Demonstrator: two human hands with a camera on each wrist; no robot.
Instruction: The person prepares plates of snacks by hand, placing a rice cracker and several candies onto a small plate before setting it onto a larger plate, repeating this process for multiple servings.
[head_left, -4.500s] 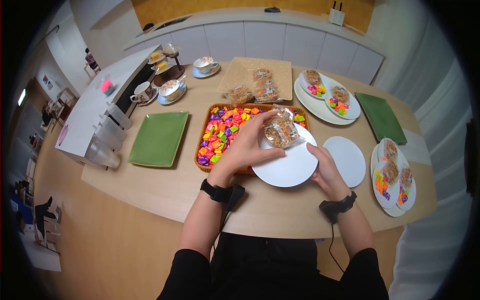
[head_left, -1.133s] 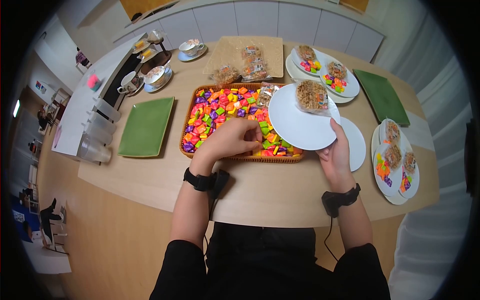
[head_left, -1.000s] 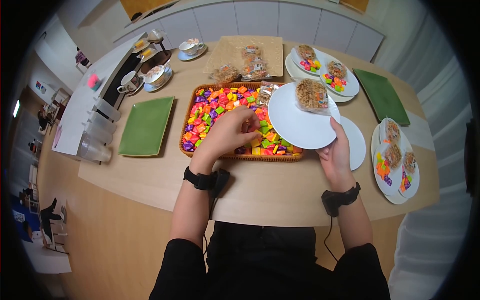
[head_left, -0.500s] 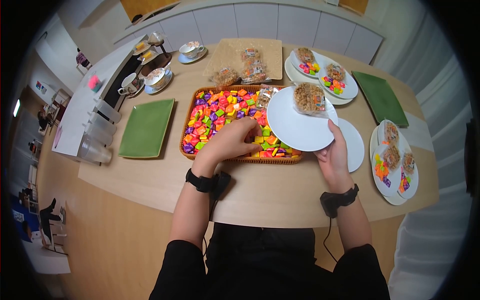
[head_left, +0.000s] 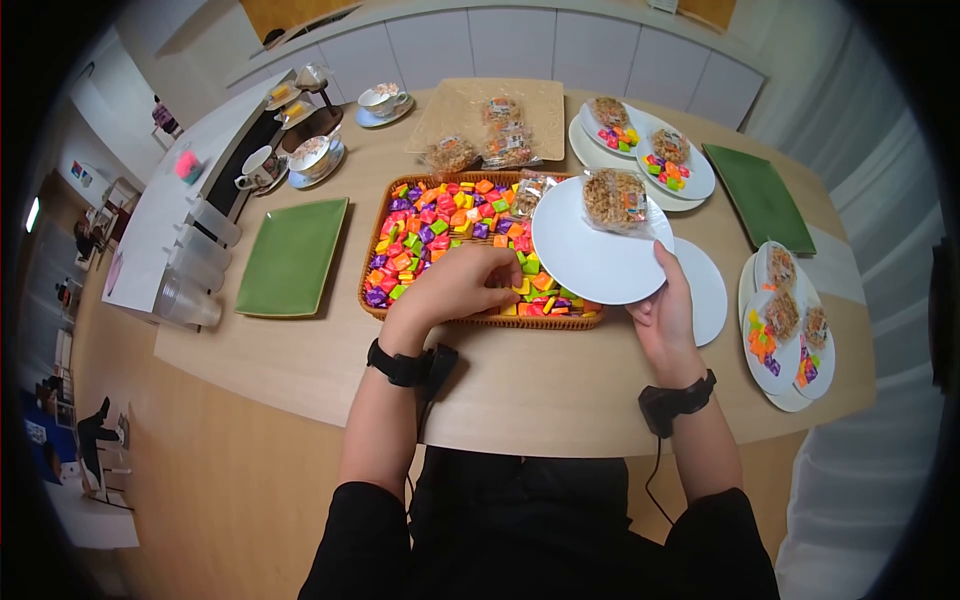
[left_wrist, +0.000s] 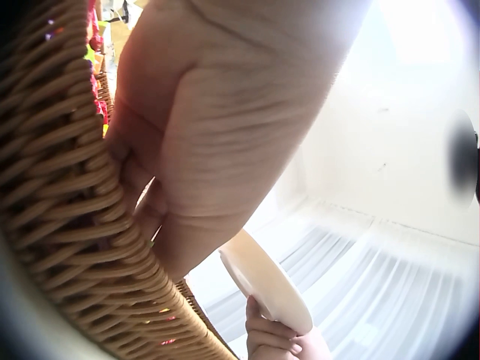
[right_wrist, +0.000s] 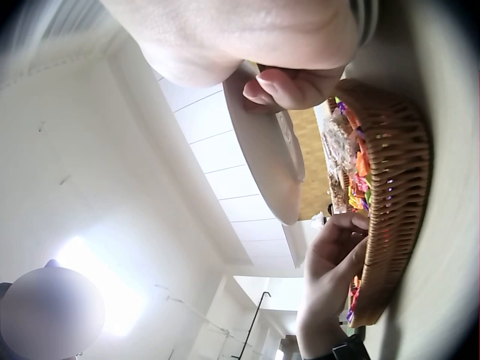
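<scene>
In the head view my right hand (head_left: 668,315) grips a round white plate (head_left: 575,270) at its lower right edge, thumb on top and fingers beneath. On that plate lies a clear-wrapped cereal cake (head_left: 613,200). The right wrist view shows the plate's underside (right_wrist: 262,150) raised above the table. My left hand (head_left: 462,285) reaches over the near rim of a wicker basket (head_left: 545,322), fingers bent down among bright wrapped candies (head_left: 410,240). Its fingertips are hidden, and I cannot tell whether they pinch a candy. Another wrapped snack (head_left: 530,193) lies at the basket's far side.
A second white plate (head_left: 705,300) lies under and right of the held one. Plates with cakes and candies stand on white platters (head_left: 790,400) at right. Green square plates (head_left: 293,258) flank the basket. A beige tray (head_left: 450,100) with wrapped cakes and patterned cups (head_left: 310,155) sit behind.
Earlier my left hand was at the cake over the plate; it then moved left into the candies. The plate went up and right. Lately the left hand dips, rises slightly and dips again.
</scene>
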